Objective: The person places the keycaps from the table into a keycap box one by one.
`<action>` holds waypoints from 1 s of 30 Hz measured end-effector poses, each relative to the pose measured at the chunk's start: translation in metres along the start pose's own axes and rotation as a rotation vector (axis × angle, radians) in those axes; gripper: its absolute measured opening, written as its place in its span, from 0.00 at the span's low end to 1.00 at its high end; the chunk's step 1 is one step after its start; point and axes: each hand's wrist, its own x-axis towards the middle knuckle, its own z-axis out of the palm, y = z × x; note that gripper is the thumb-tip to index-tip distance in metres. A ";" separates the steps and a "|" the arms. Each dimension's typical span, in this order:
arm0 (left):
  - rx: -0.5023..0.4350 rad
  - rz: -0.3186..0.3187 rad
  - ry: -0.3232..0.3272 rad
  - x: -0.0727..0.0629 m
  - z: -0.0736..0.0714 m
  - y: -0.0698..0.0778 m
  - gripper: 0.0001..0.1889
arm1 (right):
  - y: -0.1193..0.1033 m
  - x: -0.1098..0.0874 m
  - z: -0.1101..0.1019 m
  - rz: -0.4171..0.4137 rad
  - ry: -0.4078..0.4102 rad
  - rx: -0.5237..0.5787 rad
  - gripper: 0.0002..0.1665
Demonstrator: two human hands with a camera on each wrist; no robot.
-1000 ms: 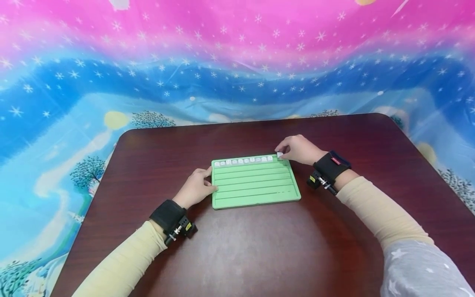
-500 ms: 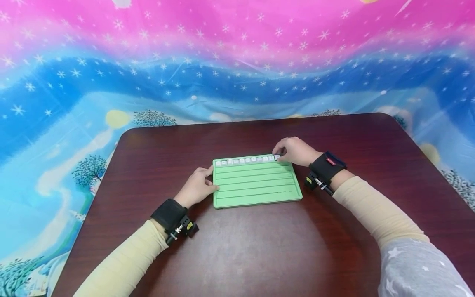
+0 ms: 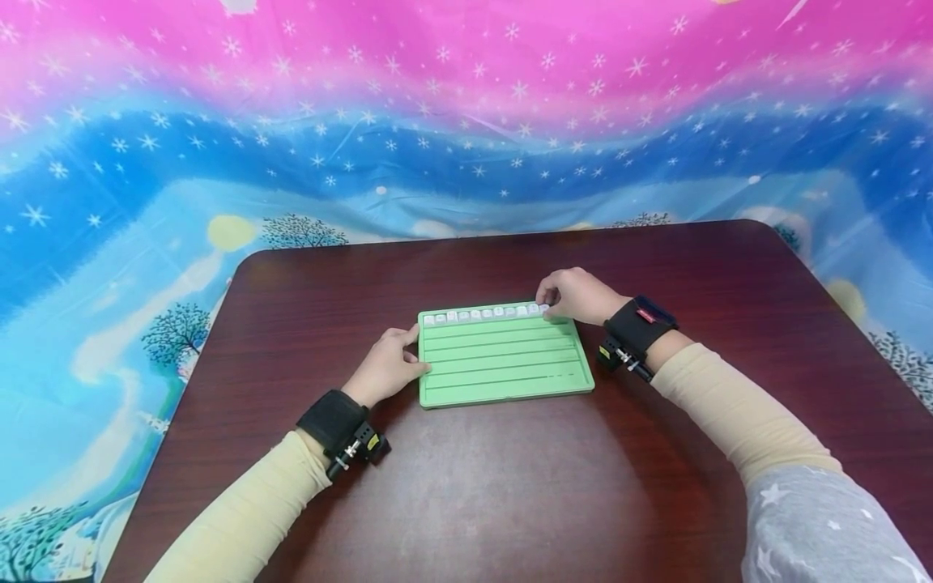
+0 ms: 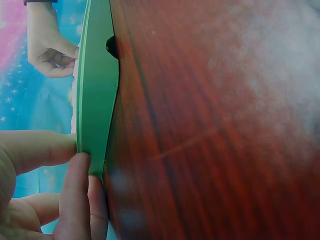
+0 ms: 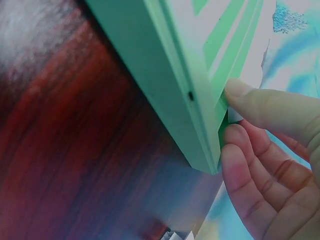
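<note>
A green grooved board [image 3: 503, 364] lies on the table, with a row of small white keycap-like blocks [image 3: 475, 315] along its far edge. My left hand [image 3: 385, 368] holds the board's left edge. In the left wrist view, the left thumb and fingers [image 4: 75, 185] are against the green side wall. At the far right corner, my right hand [image 3: 579, 295] pinches a white keycap-like block [image 5: 234, 116] at the end of the row. In the right wrist view, thumb and fingertips cover most of this block.
The dark reddish-brown table [image 3: 496, 486] has a glossy top with rounded far corners. Behind it hangs a pink and blue snowflake-patterned cloth [image 3: 437, 146]. Black straps with small cameras are on both wrists. A pale angular shape [image 5: 177, 235] shows at the right wrist view's bottom edge.
My right hand has moved slightly left and down, bringing the white block from above the far right corner into the row's end. My left hand keeps its hold on the board.
</note>
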 end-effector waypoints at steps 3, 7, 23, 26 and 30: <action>0.002 0.001 -0.001 0.000 0.001 0.001 0.42 | 0.000 -0.001 -0.001 0.007 -0.002 -0.002 0.09; 0.007 0.000 -0.003 0.000 0.002 0.001 0.42 | -0.001 -0.004 -0.003 0.008 -0.013 -0.005 0.10; 0.002 0.004 0.001 -0.001 -0.002 0.000 0.42 | 0.015 -0.018 -0.035 0.076 0.097 -0.073 0.11; 0.012 0.006 0.002 -0.002 -0.002 0.000 0.42 | 0.022 -0.021 -0.038 0.116 0.118 -0.060 0.12; 0.014 0.012 -0.004 -0.001 0.000 0.001 0.42 | 0.031 -0.025 -0.041 0.184 0.132 -0.051 0.13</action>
